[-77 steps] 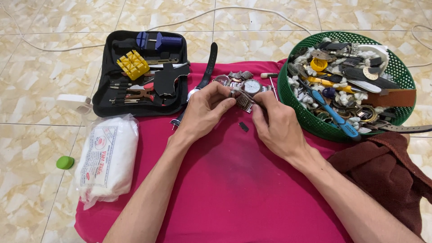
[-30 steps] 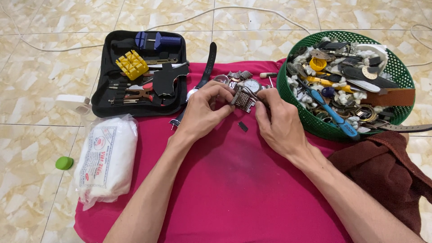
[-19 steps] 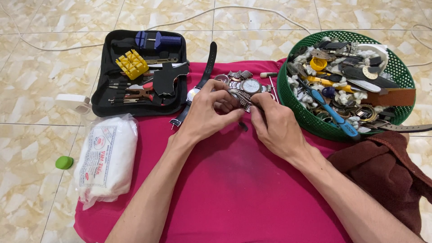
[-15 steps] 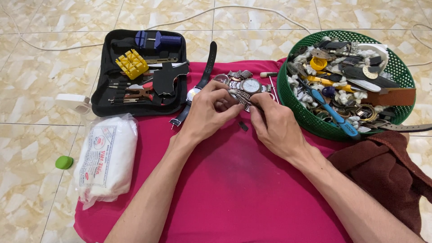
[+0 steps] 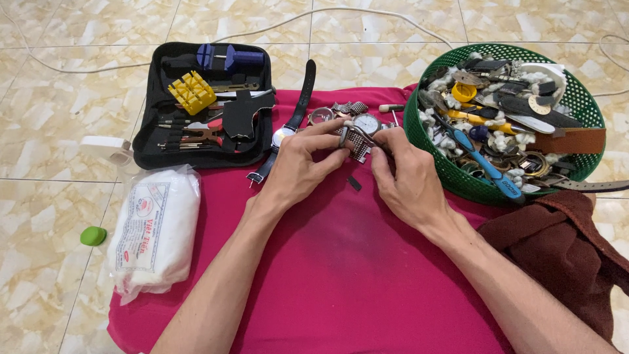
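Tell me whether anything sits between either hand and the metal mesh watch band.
Nothing visible does. The left hand and right hand both already grip the metal mesh watch band at their fingertips, just above the pink cloth.

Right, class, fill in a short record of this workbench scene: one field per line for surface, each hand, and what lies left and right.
surface: pink cloth spread on a tiled floor
left hand: pinching a metal mesh watch band
right hand: fingertips on the same band, from the other side
left of hands: open black tool kit; white plastic bag; small green cap
right of hands: green basket heaped with watch parts; brown cloth
behind hands: loose watches, one on a black strap
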